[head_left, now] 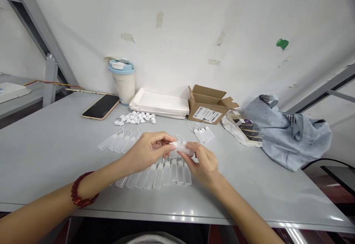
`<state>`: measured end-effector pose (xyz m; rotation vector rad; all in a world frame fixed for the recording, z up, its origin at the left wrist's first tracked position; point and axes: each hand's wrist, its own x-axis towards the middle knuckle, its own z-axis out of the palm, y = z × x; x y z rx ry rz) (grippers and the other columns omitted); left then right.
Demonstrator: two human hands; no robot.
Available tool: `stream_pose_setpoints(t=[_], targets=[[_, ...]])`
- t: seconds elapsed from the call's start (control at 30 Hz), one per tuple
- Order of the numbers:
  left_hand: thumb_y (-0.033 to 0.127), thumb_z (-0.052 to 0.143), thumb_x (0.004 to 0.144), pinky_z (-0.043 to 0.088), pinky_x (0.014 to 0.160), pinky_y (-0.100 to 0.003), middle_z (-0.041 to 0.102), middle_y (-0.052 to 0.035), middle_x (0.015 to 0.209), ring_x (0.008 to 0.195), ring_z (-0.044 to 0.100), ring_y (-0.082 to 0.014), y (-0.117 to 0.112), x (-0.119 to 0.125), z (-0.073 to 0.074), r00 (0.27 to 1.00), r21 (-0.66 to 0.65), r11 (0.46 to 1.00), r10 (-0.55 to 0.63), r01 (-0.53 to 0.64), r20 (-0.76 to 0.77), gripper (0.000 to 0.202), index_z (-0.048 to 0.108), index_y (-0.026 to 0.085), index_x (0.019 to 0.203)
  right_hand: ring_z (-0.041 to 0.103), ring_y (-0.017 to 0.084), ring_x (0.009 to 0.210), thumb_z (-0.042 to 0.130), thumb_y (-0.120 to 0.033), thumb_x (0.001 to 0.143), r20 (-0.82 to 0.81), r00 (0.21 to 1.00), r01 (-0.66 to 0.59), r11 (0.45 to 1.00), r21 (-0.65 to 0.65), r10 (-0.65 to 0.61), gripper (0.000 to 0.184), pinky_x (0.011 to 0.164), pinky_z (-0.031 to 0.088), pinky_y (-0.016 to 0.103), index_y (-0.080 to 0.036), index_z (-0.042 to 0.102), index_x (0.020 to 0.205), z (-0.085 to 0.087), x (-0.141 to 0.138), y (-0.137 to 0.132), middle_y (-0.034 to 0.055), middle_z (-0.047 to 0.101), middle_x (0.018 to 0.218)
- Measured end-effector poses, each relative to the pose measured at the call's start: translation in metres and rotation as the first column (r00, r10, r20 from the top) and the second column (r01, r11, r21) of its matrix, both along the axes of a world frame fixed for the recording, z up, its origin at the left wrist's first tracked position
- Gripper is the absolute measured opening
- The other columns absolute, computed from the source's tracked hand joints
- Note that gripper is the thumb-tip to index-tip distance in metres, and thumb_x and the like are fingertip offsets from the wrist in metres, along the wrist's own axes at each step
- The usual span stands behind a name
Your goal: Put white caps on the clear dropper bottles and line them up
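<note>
A small translucent squeeze bottle (184, 148) lies nearly level between my hands, above the table. My right hand (204, 162) is closed around its body. At its neck, the thumb and fingers of my left hand (148, 150) pinch a white cap (174, 144), partly hidden by the fingertips. Below my hands lies a row of similar bottles (158, 176) with their necks pointing away from me. Behind my left hand more bottles (118, 143) show thin curved tips. A smaller group of tipped bottles (203, 133) lies beyond my right hand.
White caps (135, 117) are heaped on the grey table (63, 140). Along the wall stand a phone (101, 107), a lidded cup (123, 84), stacked white sheets (161, 103) and an open cardboard box (206, 107). Packaged items (245, 129) and blue cloth (291, 133) lie right.
</note>
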<state>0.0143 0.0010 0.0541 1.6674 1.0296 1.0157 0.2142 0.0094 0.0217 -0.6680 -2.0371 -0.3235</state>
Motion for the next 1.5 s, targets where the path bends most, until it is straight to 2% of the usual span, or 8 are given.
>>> stream_pose_setpoints(t=[0.13, 0.3, 0.57, 0.7, 0.83, 0.97, 1.2, 1.5], targets=[[0.026, 0.060, 0.083, 0.055, 0.062, -0.023, 0.069, -0.0038, 0.084, 0.068, 0.064, -0.0134, 0.001, -0.001, -0.001, 0.999, 0.074, 0.997, -0.036, 0.033, 0.037, 0.017, 0.070, 0.016, 0.093, 0.054, 0.010, 0.045, 0.060, -0.029, 0.088, -0.049, 0.999, -0.003, 0.987, -0.159, -0.005, 0.013, 0.045, 0.047, 0.021, -0.017, 0.059, 0.094, 0.003, -0.002, -0.006, 0.0029, 0.069, 0.067], [0.017, 0.061, 0.083, 0.055, 0.069, -0.023, 0.069, -0.0048, 0.091, 0.080, 0.064, -0.0144, 0.002, -0.003, -0.002, 0.996, 0.162, 0.984, -0.080, 0.073, 0.035, 0.015, 0.072, 0.017, 0.092, 0.053, 0.009, 0.045, 0.059, -0.032, 0.089, -0.089, 0.996, -0.050, 0.953, -0.298, 0.025, 0.016, 0.043, 0.046, 0.020, -0.016, 0.060, 0.090, 0.009, -0.004, -0.010, 0.0023, 0.068, 0.066], [0.019, 0.068, 0.080, 0.056, 0.077, -0.026, 0.070, -0.0041, 0.089, 0.088, 0.066, -0.0172, 0.001, -0.004, -0.001, 0.985, 0.128, 0.989, -0.095, 0.077, 0.146, 0.008, 0.073, 0.019, 0.086, 0.067, 0.016, 0.063, 0.062, -0.023, 0.087, -0.073, 0.996, -0.046, 0.998, -0.035, 0.043, 0.020, 0.055, 0.056, 0.025, -0.018, 0.057, 0.106, 0.001, -0.005, -0.007, 0.0060, 0.072, 0.077], [0.023, 0.075, 0.074, 0.059, 0.077, -0.030, 0.071, -0.0018, 0.090, 0.086, 0.069, -0.0177, -0.001, -0.004, -0.001, 0.976, -0.032, 0.999, -0.022, 0.030, 0.216, 0.036, 0.058, 0.023, 0.105, 0.069, 0.018, 0.068, 0.064, -0.017, 0.085, -0.055, 0.996, -0.067, 0.997, 0.038, 0.069, 0.025, 0.059, 0.057, 0.027, -0.016, 0.056, 0.108, -0.001, -0.004, -0.006, 0.0077, 0.072, 0.077], [0.024, 0.074, 0.073, 0.059, 0.080, -0.034, 0.071, -0.0005, 0.086, 0.090, 0.069, -0.0198, -0.002, -0.006, 0.000, 0.981, -0.032, 0.999, 0.003, 0.003, 0.194, 0.049, 0.048, 0.026, 0.115, 0.062, 0.013, 0.053, 0.062, -0.026, 0.087, -0.122, 0.991, -0.069, 0.983, -0.172, 0.048, 0.014, 0.049, 0.052, 0.023, -0.018, 0.059, 0.099, 0.005, -0.004, -0.010, 0.0046, 0.072, 0.075], [0.025, 0.073, 0.074, 0.058, 0.083, -0.036, 0.072, -0.0029, 0.092, 0.090, 0.069, -0.0204, -0.001, -0.006, 0.001, 0.987, -0.021, 0.999, -0.025, 0.029, 0.159, 0.047, 0.053, 0.023, 0.116, 0.058, 0.009, 0.047, 0.060, -0.035, 0.088, -0.195, 0.981, -0.101, 0.906, -0.411, 0.021, 0.016, 0.044, 0.047, 0.020, -0.019, 0.061, 0.089, 0.011, -0.006, -0.014, 0.0002, 0.069, 0.069], [0.032, 0.075, 0.072, 0.058, 0.080, -0.031, 0.071, -0.0057, 0.094, 0.089, 0.068, -0.0208, 0.003, -0.004, 0.003, 0.989, -0.095, 0.995, 0.001, 0.013, 0.148, 0.024, 0.069, 0.017, 0.088, 0.060, 0.011, 0.050, 0.062, -0.028, 0.087, -0.152, 0.988, -0.042, 0.979, -0.200, 0.011, 0.014, 0.047, 0.050, 0.022, -0.018, 0.059, 0.097, 0.006, -0.006, -0.011, 0.0036, 0.071, 0.074], [0.033, 0.072, 0.075, 0.055, 0.056, -0.025, 0.069, 0.0008, 0.061, 0.058, 0.066, -0.0153, 0.001, -0.005, 0.005, 0.993, -0.195, 0.977, -0.065, 0.083, 0.095, 0.020, 0.068, 0.018, 0.087, 0.069, 0.019, 0.071, 0.060, -0.017, 0.087, -0.060, 0.996, -0.071, 0.997, -0.005, 0.071, 0.023, 0.060, 0.058, 0.028, -0.018, 0.056, 0.110, 0.003, -0.003, -0.007, 0.0081, 0.071, 0.080]])
